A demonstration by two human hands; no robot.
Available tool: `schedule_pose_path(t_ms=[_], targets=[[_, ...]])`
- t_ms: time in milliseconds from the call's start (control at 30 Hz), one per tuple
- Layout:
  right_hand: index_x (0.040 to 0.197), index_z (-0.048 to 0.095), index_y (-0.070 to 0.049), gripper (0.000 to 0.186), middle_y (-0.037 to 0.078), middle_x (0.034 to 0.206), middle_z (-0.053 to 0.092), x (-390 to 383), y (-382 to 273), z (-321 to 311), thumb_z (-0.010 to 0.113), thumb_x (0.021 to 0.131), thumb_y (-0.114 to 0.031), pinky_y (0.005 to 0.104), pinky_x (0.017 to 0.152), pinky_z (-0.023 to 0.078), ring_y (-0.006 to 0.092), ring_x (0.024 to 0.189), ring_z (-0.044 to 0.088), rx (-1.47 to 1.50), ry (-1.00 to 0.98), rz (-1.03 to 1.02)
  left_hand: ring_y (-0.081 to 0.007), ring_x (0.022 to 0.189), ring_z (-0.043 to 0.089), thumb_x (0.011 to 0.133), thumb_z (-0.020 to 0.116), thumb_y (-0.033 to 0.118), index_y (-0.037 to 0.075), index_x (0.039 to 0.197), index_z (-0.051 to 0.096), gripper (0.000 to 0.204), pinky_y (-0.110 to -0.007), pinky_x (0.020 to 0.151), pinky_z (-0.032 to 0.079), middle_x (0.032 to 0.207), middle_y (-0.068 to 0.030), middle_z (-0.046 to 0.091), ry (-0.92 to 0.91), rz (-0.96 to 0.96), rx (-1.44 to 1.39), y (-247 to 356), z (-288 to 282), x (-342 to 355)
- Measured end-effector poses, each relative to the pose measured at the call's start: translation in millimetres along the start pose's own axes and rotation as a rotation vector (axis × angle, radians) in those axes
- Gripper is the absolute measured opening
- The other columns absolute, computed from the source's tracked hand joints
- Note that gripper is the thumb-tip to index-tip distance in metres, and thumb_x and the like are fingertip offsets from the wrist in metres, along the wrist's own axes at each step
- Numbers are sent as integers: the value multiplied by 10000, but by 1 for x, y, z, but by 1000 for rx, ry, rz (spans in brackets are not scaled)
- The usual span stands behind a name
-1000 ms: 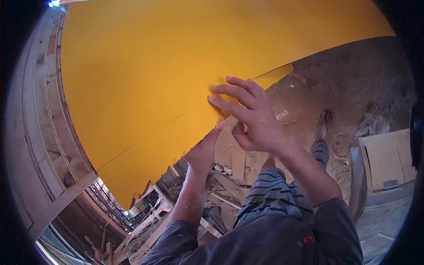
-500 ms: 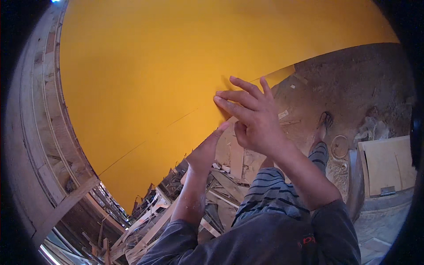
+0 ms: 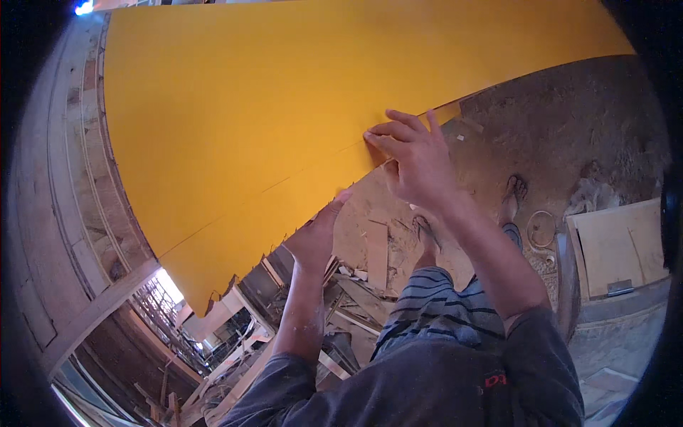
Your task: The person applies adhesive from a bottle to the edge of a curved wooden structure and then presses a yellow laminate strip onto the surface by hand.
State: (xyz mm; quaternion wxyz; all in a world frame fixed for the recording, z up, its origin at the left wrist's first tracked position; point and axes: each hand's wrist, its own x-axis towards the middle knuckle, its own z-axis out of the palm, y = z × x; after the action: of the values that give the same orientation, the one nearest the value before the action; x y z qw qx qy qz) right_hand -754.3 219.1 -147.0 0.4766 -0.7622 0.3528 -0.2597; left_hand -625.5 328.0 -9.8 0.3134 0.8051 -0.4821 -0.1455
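Observation:
A large yellow sheet [image 3: 235, 107] stretches out in front of me, its near edge ragged and chipped toward the left. A thin dark line runs along it, roughly beside that edge. My left hand [image 3: 314, 231] grips the near edge, thumb on top and the other fingers hidden underneath. Farther right, my right hand [image 3: 420, 156] is bent over the edge, with its fingertips on the yellow surface at the line and its thumb by the rim. The last fingers are raised. Beyond this hand a narrow yellow strip hangs slightly apart from the sheet.
Wooden framing [image 3: 92, 164] stands along the left side. Scrap boards and offcuts [image 3: 356, 299] litter the ground under the sheet. On the right are a pale wooden panel [image 3: 615, 249] and a coiled ring [image 3: 541, 229]. My sandalled feet [image 3: 514, 191] stand on the dirt floor.
The sheet's near left corner has shifted up and away from me, uncovering more scrap below. My right hand has moved slightly right and farther along the edge; the left has shifted slightly left.

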Motion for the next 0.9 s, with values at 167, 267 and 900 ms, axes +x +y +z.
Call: schedule_pose_path(t_ms=[167, 267, 900], targets=[[1351, 664, -256, 616, -47, 1411, 596, 5, -32, -16, 753, 769, -71, 697, 1186, 246, 256, 1462, 421, 76, 30, -147, -185, 1003, 702, 764, 863, -89, -14, 1209, 634, 506, -331, 874, 602, 1135, -95, 712, 70, -97, -54, -1, 6, 0], [1371, 653, -284, 638, -60, 1445, 574, -2, -24, -5, 738, 782, -55, 708, 1184, 243, 262, 1490, 385, 51, 48, -167, -191, 1006, 703, 764, 862, -90, -19, 1216, 627, 514, -335, 878, 602, 1151, -100, 706, 54, -85, -43, 5, 5, 1], [1301, 685, -205, 502, -50, 1282, 662, -19, -9, 32, 775, 817, -106, 672, 1172, 264, 267, 1341, 534, -51, 359, -169, -191, 1066, 691, 739, 883, -88, -18, 1237, 622, 566, -336, 948, 584, 1192, -112, 697, 79, -100, -155, 9, 9, 9]])
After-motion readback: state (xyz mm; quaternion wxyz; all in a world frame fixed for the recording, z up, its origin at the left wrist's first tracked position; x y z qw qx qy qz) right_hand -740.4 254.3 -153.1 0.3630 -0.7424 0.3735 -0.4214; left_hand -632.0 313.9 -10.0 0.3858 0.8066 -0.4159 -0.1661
